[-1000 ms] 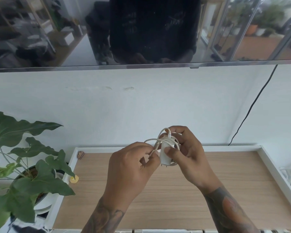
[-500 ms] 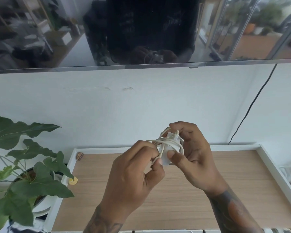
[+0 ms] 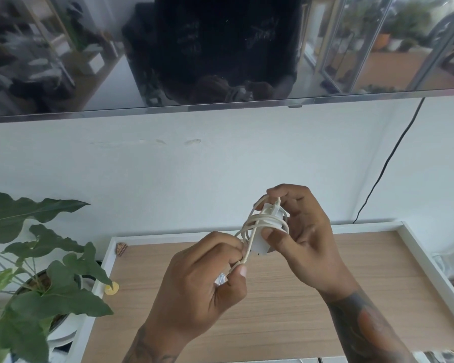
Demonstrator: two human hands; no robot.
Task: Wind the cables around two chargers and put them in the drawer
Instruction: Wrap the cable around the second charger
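Head view: unmarked white charger (image 3: 262, 243).

1. A pale, bluish-white wall (image 3: 168, 174) fills the far middle of the view, with a few faint marks on it.
2. Above it hangs a dark glossy screen (image 3: 89, 48) with a silver lower edge, reflecting shelves, glass doors and daylight.
3. A thin black cord (image 3: 385, 163) runs down the wall at the right.
4. Nearer lies a light wooden tabletop (image 3: 286, 297) with a raised white rim (image 3: 427, 260).
5. At the near left stands a potted plant (image 3: 37, 284) with broad green leaves.
6. The light is soft and even.
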